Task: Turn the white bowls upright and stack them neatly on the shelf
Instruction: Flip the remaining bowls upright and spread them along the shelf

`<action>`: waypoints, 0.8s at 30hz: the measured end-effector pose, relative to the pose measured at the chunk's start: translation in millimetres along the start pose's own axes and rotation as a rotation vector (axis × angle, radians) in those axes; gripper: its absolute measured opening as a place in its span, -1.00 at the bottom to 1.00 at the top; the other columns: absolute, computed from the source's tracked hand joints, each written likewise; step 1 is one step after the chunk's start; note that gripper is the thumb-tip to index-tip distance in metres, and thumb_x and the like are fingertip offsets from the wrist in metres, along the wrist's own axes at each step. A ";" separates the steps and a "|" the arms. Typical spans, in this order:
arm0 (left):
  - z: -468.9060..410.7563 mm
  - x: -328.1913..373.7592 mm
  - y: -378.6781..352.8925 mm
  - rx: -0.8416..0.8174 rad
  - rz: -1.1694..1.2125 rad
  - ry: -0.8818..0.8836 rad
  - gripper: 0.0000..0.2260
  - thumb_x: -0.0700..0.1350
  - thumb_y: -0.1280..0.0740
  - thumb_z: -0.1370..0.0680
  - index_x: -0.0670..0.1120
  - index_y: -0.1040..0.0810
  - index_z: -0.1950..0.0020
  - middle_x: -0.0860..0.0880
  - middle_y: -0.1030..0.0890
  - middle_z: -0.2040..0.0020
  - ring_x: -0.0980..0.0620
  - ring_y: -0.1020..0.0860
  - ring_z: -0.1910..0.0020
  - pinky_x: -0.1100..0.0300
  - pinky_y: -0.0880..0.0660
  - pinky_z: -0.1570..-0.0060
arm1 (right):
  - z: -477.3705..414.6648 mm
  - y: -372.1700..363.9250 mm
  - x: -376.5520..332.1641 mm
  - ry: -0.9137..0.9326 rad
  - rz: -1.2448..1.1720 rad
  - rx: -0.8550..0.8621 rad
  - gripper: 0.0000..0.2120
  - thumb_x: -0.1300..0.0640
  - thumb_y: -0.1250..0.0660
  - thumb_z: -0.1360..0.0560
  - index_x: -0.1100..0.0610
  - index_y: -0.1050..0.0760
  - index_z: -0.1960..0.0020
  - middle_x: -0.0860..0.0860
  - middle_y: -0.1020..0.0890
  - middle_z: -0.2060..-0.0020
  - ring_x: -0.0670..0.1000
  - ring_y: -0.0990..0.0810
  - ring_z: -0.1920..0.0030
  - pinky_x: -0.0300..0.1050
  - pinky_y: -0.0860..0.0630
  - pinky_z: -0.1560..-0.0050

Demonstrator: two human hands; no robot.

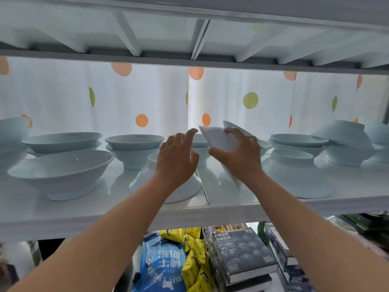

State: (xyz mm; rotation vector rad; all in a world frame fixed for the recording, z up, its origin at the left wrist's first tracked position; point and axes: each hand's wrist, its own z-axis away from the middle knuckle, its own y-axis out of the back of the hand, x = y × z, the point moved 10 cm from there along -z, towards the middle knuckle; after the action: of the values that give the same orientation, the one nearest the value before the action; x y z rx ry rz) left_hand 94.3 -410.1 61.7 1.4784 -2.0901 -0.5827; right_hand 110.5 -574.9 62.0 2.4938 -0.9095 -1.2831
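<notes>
I am looking up into a white shelf (63,218) with the ribbed underside of the next shelf (189,39) overhead. Behind it hangs a pale curtain (147,91) with orange and green dots, lit from behind.

At the far left edge I see part of a bowl stack (10,140), cut off by the frame. Next to it a wide upright bowl (61,173) sits near the front lip, with a stack of upright bowls (63,142) behind it. Further in stands a second upright stack (133,148).

Near the middle, an upside-down bowl (143,180) rests on its rim, partly hidden by my left forearm. My left hand (179,152) is above it with fingers (190,132) spread and released, gripping nothing; I cannot tell whether it touches anything. My right hand (240,152) has its fingers clenched on a tilted white bowl (221,140), held on edge above the shelf in front of another stack at the back.

To the right, another upside-down bowl (294,173) sits near the front. Behind it is a stack of upright bowls (296,142), and a tipped bowl (343,133) leans on bowls at the far right.

Below the shelf I see a blue bag (162,264), yellow packets (195,258) and dark boxes (242,253).
</notes>
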 end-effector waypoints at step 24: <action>6.2 -44.5 -20.2 -0.219 -0.094 0.076 -0.63 0.00 -0.18 -0.53 -0.06 -0.39 -0.32 -0.14 -0.52 -0.24 -0.14 -0.42 -0.27 -0.01 -0.31 -0.26 | 31.0 -26.2 106.8 -0.820 -0.858 0.055 -0.56 -0.19 0.04 -0.53 0.05 -0.34 -0.22 0.10 -0.50 0.03 0.15 -0.48 0.09 0.22 -0.51 0.21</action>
State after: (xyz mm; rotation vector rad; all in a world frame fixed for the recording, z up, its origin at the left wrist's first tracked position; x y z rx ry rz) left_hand 117.5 -373.9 37.5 1.4549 -1.8423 -0.7532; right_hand 144.0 -615.1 -39.6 2.4448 0.1390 -2.6616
